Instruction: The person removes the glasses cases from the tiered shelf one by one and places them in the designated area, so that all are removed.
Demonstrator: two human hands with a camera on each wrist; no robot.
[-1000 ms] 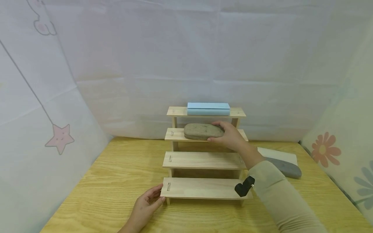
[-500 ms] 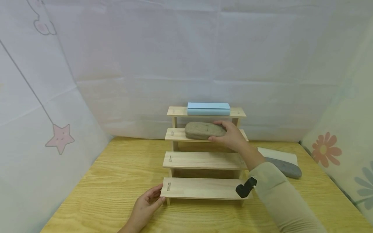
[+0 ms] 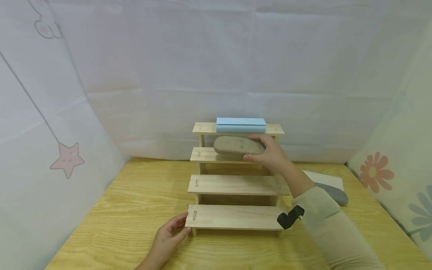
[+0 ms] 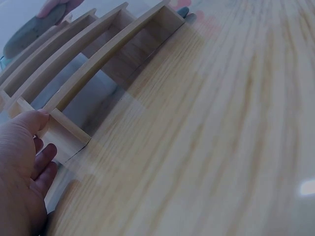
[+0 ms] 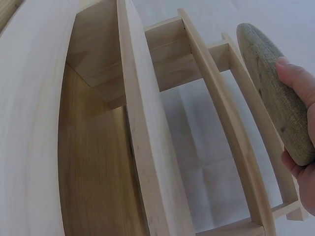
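At the left front of the bench, the left hand holds the near left corner of the lowest tier, thumb at the front edge, fingers loosely curled by the side, apparently steadying the wooden stepped rack. Rightward, a light blue case lies on the top tier, and below it the greenish-brown case is held over the second tier down, seemingly just off the wood. The right hand grips that case by its right end, thumb and fingers on opposite faces. The step in hand looks to be moving this case at that tier; whether up or down cannot be told. The next move calls for a firm right grip, the case kept level, and the rack held still. Farther right, a grey case lies beside a cream case.
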